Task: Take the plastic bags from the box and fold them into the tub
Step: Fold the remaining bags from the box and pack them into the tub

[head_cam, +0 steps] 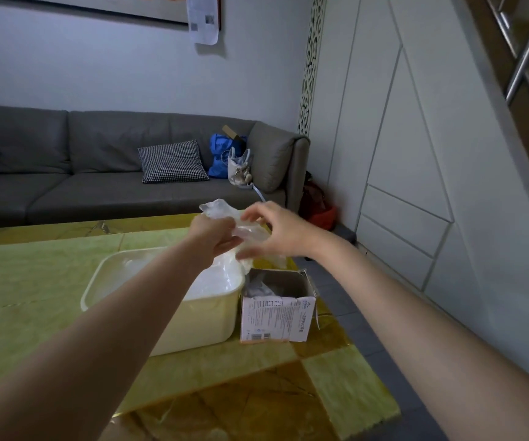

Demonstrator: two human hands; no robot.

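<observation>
You have one view only, from the head: it looks forward and down over your arms to the near table (pixel 50 281), tub (pixel 199 316) and box (pixel 276 319) close below, sofa (pixel 97 186) far behind.

Dim indoor light, soft blur, wide-angle edge distortion

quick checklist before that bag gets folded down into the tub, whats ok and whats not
1. Plastic bag held by both hands: ok; left hand and right hand grip it.
2. Bag clear of the box: ok, held above it.
3. Tub open and below the bag: ok.
4. Room left in the tub: cannot tell; clear plastic already lies inside.
5. Bag folded flat: not ok, it is crumpled.
6. More bags in the box: cannot tell.
</observation>
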